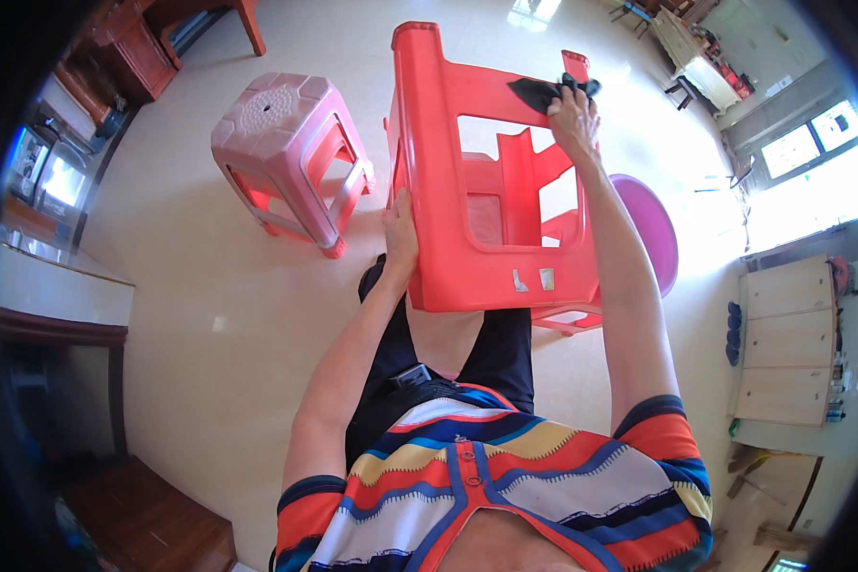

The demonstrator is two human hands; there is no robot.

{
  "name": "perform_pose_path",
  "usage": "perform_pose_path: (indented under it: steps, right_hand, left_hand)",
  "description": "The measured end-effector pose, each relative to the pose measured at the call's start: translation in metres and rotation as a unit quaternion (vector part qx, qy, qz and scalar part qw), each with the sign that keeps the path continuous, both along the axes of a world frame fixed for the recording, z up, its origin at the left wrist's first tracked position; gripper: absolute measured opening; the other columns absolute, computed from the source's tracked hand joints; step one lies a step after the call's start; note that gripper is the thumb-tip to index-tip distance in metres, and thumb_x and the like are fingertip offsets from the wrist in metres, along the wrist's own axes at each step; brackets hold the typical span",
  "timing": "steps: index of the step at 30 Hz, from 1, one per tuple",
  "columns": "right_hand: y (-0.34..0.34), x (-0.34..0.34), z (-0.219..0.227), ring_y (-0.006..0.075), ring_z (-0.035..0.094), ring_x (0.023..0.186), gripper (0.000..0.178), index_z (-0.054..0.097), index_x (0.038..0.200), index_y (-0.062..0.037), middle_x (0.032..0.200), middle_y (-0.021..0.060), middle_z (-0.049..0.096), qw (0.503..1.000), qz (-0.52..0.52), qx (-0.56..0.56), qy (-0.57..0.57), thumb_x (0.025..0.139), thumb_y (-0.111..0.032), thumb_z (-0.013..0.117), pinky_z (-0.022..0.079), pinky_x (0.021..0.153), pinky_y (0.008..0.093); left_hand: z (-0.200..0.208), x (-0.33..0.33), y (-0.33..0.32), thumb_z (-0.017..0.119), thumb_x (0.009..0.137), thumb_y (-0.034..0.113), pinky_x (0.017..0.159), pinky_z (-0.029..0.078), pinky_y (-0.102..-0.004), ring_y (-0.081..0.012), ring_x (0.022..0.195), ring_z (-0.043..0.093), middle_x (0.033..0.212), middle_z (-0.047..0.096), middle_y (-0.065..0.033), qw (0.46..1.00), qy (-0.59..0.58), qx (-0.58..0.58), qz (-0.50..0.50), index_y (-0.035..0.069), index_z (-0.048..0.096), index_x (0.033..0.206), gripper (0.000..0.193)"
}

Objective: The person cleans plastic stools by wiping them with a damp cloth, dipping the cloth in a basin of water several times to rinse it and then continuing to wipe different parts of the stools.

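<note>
A red plastic stool (pixel 505 262) is tipped on its side in front of me, its open legs pointing away to the right. My left hand (pixel 401 232) is closed on the stool's left edge, the fingertips partly hidden behind it. With my right hand (pixel 575 119) I press a crumpled black cloth (pixel 540 93) against the far rail, near the end of a leg. Two small torn sticker remnants (pixel 546 279) show on the near side of the stool.
A faded pink-red stool (pixel 276 124) stands upright to the left. Behind my right forearm is a round purple basin (pixel 650 234), with red stool legs below. Wooden furniture (pixel 128 48) stands far left, a pale cabinet (pixel 785 343) at right. The tiled floor (pixel 200 381) reflects window light.
</note>
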State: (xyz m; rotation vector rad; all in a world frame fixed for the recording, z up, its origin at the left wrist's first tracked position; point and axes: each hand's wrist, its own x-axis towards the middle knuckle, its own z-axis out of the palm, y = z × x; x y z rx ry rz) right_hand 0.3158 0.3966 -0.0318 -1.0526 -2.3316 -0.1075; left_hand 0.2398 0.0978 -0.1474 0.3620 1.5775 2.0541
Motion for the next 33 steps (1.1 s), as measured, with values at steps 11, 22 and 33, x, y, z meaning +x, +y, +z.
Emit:
perform_pose_path:
  steps: [11, 22, 33]
  right_hand:
    - [-0.104, -0.081, 0.012, 0.0346, 0.045, 0.115, 0.029, 0.062, 0.109, -0.0126, 0.119, 0.0094, 0.053, 0.926, 0.369, 0.083, 0.019, 0.084, -0.025, 0.055, 0.039, 0.092, 0.0454]
    - [-0.188, -0.018, 0.006, 0.0287, 0.044, 0.115, 0.032, 0.061, 0.108, -0.0093, 0.117, 0.0076, 0.053, 0.854, 0.515, 0.075, 0.008, 0.078, -0.020, 0.063, 0.035, 0.097, 0.0445]
    - [0.002, 0.030, 0.021, 0.0332, 0.050, 0.102, 0.024, 0.067, 0.092, -0.0065, 0.106, 0.0144, 0.056, 0.984, 0.119, 0.080, -0.110, 0.080, -0.026, 0.058, 0.041, 0.088, 0.0443]
  left_hand:
    - [0.001, -0.005, 0.005, 0.029, 0.098, 0.041, 0.089, 0.042, -0.0342, -0.0269, 0.099, 0.057, 0.107, 0.060, -0.0217, 0.998, 0.052, -0.012, -0.027, -0.008, 0.053, 0.116, 0.057]
    - [-0.023, -0.022, -0.008, 0.038, 0.094, 0.025, 0.079, 0.046, -0.0333, -0.0207, 0.091, 0.059, 0.100, 0.063, -0.0121, 0.962, 0.260, -0.074, 0.032, -0.002, 0.059, 0.107, 0.036]
    - [0.024, -0.001, -0.003, 0.035, 0.096, 0.043, 0.074, 0.048, -0.0306, -0.0183, 0.082, 0.061, 0.095, 0.063, -0.0126, 0.999, -0.044, -0.014, -0.015, -0.007, 0.059, 0.105, 0.057]
